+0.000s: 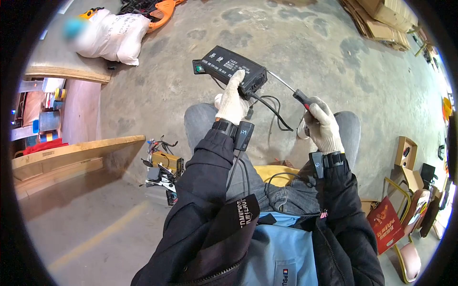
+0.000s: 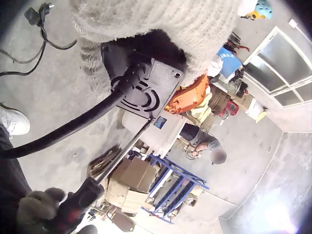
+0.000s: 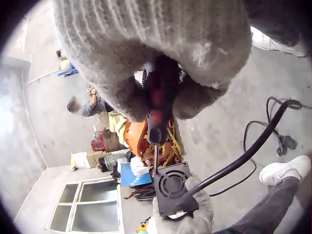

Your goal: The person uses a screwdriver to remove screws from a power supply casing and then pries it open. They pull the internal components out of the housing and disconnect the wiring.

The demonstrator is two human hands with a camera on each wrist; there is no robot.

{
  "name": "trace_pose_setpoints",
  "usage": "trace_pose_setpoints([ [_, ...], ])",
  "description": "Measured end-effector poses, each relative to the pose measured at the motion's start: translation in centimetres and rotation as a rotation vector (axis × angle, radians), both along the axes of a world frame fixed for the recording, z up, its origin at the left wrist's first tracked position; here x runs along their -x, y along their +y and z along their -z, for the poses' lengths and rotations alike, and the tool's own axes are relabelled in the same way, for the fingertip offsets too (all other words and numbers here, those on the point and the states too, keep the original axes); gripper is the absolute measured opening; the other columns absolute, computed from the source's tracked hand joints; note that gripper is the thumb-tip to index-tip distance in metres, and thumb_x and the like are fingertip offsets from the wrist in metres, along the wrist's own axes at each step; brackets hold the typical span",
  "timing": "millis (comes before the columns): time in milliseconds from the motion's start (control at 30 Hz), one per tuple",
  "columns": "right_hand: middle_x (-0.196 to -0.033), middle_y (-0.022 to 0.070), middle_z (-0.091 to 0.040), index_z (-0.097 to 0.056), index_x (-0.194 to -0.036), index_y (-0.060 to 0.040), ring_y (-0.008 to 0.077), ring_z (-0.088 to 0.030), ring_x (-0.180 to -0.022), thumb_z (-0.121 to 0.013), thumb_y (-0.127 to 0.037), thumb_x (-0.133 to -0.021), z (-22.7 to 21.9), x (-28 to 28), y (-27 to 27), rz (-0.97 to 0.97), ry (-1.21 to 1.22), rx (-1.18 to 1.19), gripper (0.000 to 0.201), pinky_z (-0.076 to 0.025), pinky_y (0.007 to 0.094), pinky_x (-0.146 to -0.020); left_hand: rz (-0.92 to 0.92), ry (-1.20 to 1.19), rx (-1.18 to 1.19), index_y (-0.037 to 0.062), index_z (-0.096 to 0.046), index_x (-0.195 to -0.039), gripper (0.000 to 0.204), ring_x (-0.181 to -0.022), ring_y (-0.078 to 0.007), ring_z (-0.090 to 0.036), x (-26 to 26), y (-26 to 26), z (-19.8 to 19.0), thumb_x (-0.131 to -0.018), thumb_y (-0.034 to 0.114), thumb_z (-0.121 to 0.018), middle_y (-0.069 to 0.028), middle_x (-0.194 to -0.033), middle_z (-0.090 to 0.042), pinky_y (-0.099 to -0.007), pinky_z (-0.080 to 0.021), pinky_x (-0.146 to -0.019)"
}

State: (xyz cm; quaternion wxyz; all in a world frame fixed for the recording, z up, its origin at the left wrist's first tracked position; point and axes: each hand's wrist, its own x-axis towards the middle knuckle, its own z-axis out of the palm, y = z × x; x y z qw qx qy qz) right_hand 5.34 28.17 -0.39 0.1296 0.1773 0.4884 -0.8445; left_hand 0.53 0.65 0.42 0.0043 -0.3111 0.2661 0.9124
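Observation:
In the head view my gloved left hand (image 1: 231, 102) grips a black charger (image 1: 229, 64) with white lettering, thumb on its printed top. The charger's end panel (image 2: 168, 87) has a slotted round fan grille, and a thick black cable (image 2: 78, 119) runs out of it. My gloved right hand (image 1: 323, 125) holds a screwdriver (image 1: 299, 97) by its black and red handle. In the left wrist view the screwdriver's shaft (image 2: 124, 157) reaches up to a corner of that end panel. The right wrist view shows the fingers wrapped around the handle (image 3: 160, 105).
The cable's plug (image 3: 286, 144) hangs below the charger. On the floor by my left leg lies a pile of electronic parts (image 1: 164, 167). A wooden board edge (image 1: 78, 150) stands to the left. Cardboard (image 1: 381, 24) lies far right; a person (image 2: 209, 146) is in the background.

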Motion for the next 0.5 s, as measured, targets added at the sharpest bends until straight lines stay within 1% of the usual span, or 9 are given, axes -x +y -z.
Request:
trace_pose_setpoints([
  [133, -0.108, 0.0105, -0.066, -0.063, -0.127, -0.0028, 0.017, -0.063, -0.087, -0.067, -0.028, -0.104, -2.3, -0.1, -1.1, 0.074, -0.088, 0.052, 0.035, -0.055, 0.0299, -0.072, 0.044, 0.031, -0.003, -0.0009, -0.059, -0.126, 0.044, -0.102, -0.0324, -0.074, -0.1, 0.0, -0.2, -0.091, 0.015, -0.08, -0.0179, -0.119, -0.071, -0.0545, -0.063, -0.083],
  [167, -0.108, 0.0108, -0.066, -0.063, -0.127, -0.0035, 0.0168, -0.063, -0.085, -0.067, -0.029, -0.104, -2.5, -0.1, -1.0, 0.019, -0.141, 0.076, 0.035, -0.055, 0.0301, -0.071, 0.049, 0.028, -0.002, -0.0009, -0.059, -0.126, 0.044, -0.102, -0.0324, -0.074, -0.2, 0.0, -0.3, -0.091, 0.015, -0.08, -0.0179, -0.119, -0.071, -0.0545, -0.063, -0.083],
  [200, -0.108, 0.0111, -0.066, -0.063, -0.127, -0.0042, 0.0167, -0.063, -0.083, -0.067, -0.03, -0.104, -2.7, -0.1, -0.8, -0.036, -0.192, 0.1, 0.035, -0.055, 0.0302, -0.07, 0.061, 0.042, 0.009, -0.0002, -0.059, -0.127, 0.044, -0.101, -0.0319, -0.074, -0.1, 0.0, -0.2, -0.092, 0.019, -0.079, -0.0168, -0.119, -0.071, -0.0542, -0.063, -0.083],
  [300, -0.104, 0.0091, -0.065, -0.064, -0.127, -0.005, 0.0165, -0.062, -0.081, -0.067, -0.026, -0.104, -3.1, 0.1, -0.8, -0.054, -0.2, 0.012, 0.031, -0.054, 0.0308, -0.072, 0.083, 0.061, 0.025, 0.0012, -0.059, -0.128, 0.044, -0.101, -0.031, -0.073, 0.0, 0.0, 0.0, -0.095, 0.025, -0.075, -0.0157, -0.119, -0.072, -0.0533, -0.063, -0.082],
  [333, -0.104, 0.0091, -0.065, -0.064, -0.127, -0.005, 0.0165, -0.062, -0.081, -0.067, -0.026, -0.104, -2.4, 0.2, -0.6, -0.05, -0.201, 0.013, 0.031, -0.054, 0.0308, -0.072, 0.087, 0.065, 0.029, 0.0019, -0.059, -0.129, 0.044, -0.1, -0.0307, -0.073, 0.0, -0.1, 0.1, -0.096, 0.028, -0.074, -0.0156, -0.119, -0.072, -0.0528, -0.063, -0.081],
  [367, -0.108, 0.0093, -0.064, -0.06, -0.125, -0.0049, 0.0158, -0.064, -0.084, -0.068, -0.021, -0.101, -1.2, 0.1, -0.5, -0.045, -0.122, 0.004, 0.03, -0.056, 0.0308, -0.072, 0.091, 0.064, 0.03, 0.0019, -0.059, -0.129, 0.044, -0.1, -0.0307, -0.073, 0.0, -0.2, 0.2, -0.096, 0.028, -0.074, -0.0156, -0.119, -0.072, -0.0528, -0.063, -0.081],
  [400, -0.111, 0.0096, -0.064, -0.056, -0.123, -0.0049, 0.0152, -0.065, -0.087, -0.069, -0.017, -0.098, -1.0, 0.0, -0.6, -0.041, -0.044, -0.006, 0.03, -0.058, 0.0308, -0.072, 0.106, 0.06, 0.024, 0.0035, -0.061, -0.128, 0.039, -0.105, -0.0301, -0.072, 0.1, -0.2, 0.1, -0.098, 0.026, -0.071, -0.0142, -0.12, -0.072, -0.0541, -0.062, -0.086],
  [433, -0.111, 0.0096, -0.064, -0.056, -0.123, -0.0049, 0.0152, -0.065, -0.087, -0.069, -0.017, -0.098, -0.9, 0.0, -0.5, -0.038, -0.044, -0.006, 0.03, -0.058, 0.0308, -0.072, 0.12, 0.056, 0.018, 0.0052, -0.062, -0.128, 0.035, -0.11, -0.0294, -0.071, 0.1, -0.2, 0.1, -0.1, 0.024, -0.068, -0.0129, -0.121, -0.072, -0.0555, -0.062, -0.09],
  [500, -0.097, 0.0049, -0.062, -0.063, -0.127, -0.0042, 0.0171, -0.063, -0.083, -0.067, -0.015, -0.1, -1.0, -0.2, -0.5, -0.065, 0.011, -0.086, 0.029, -0.053, 0.0312, -0.078, 0.128, 0.045, 0.035, 0.0051, -0.062, -0.128, 0.035, -0.109, -0.0296, -0.072, 0.0, -0.1, -0.1, -0.1, 0.025, -0.067, -0.0132, -0.121, -0.072, -0.0559, -0.062, -0.089],
])
